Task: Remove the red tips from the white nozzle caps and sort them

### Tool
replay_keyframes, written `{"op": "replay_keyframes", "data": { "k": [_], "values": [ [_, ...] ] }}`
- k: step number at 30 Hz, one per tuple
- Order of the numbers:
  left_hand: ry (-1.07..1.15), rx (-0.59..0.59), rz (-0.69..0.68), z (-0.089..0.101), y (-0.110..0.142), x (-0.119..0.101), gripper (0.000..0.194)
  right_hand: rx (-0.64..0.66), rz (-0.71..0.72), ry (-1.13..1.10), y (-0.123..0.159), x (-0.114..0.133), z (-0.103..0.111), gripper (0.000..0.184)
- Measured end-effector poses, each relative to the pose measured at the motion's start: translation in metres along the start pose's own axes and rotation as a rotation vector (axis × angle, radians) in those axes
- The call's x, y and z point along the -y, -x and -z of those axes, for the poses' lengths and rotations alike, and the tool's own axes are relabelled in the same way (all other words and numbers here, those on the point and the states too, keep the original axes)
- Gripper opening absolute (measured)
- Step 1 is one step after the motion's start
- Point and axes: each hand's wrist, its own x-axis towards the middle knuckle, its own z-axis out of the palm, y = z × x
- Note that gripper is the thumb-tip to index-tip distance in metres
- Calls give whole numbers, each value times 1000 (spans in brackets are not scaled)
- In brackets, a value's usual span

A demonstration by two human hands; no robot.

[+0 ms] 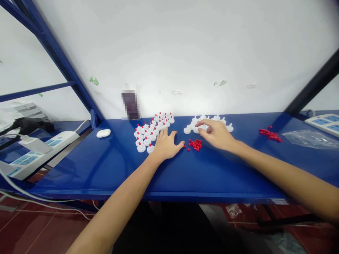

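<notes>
A single view from my head, tipped forward and down over the blue table (119, 173).
From above my side of it, the camera faces the white wall (185, 46); my left hand (166, 144) and right hand (217, 134) show close, around mid-picture, with the tiled floor (34, 233) low in view.

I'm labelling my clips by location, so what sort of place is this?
Probably a workshop or small factory: a blue workbench holds red-tipped white caps and a pile of loose red tips, with a power strip at its left.
</notes>
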Motion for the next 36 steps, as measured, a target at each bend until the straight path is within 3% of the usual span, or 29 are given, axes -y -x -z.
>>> {"op": "replay_keyframes", "data": {
  "k": [5, 13, 19, 28, 32, 36],
  "values": [
    [-33, 54, -17, 1, 1, -1, 55, 166, 74, 46, -6, -7, -2, 20],
    [28, -30, -122, 3, -1, 0, 39, 345, 99, 246, -5, -4, -11, 29],
    [110, -141, -161, 2, -1, 2, 32, 281, 116, 295, -2, -4, -10, 28],
    [112, 50, -157, 1, -2, 7, 39, 210, 241, 217, 6, -1, -3, 26],
    [138, 24, -224, 1, -4, 10, 37, 245, 360, 217, 13, 6, -1, 31],
    [165, -35, -273, 1, -5, 11, 39, 291, 443, 79, 18, 11, 0, 31]
  ]
}}
